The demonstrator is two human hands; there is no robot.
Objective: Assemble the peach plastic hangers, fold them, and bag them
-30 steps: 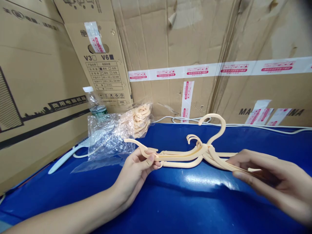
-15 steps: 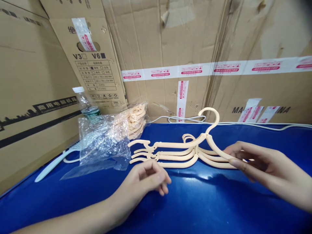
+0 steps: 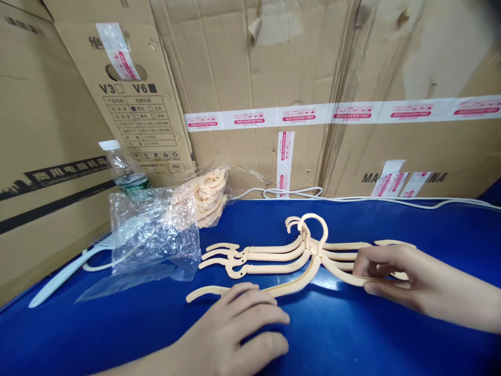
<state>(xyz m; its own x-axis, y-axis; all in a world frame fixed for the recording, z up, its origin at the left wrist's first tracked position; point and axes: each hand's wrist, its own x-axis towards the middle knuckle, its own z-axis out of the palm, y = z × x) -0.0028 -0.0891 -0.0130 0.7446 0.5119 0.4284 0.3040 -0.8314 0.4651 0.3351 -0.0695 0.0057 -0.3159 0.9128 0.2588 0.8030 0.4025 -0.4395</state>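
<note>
A peach plastic clothes hanger [image 3: 294, 285] lies nearest me, its hook leaning back over the others. My right hand [image 3: 410, 279] pinches this hanger's right arm between thumb and fingers; the arm's tip is partly hidden. Over its left arm rests my left hand [image 3: 250, 324], palm down, fingers spread and not gripping; whether they press on the hanger I cannot tell. Just behind, more peach hangers [image 3: 276, 256] lie in a close row on the blue tabletop [image 3: 329, 339], hooks pointing away from me. Their right ends are partly covered by my right hand.
A clear plastic bag [image 3: 156, 240] lies at the left, before a bag of peach hangers [image 3: 207, 196]. Around them are a water bottle [image 3: 127, 169] and a pale blue plastic handle [image 3: 62, 277]. Cardboard boxes [image 3: 250, 68] wall the back and left. A white cable [image 3: 371, 198] runs along the rear edge.
The held hanger has come down and toward me from above the row, its hook dropping. My left hand has uncurled and spread over its left arm. The view has shifted slightly.
</note>
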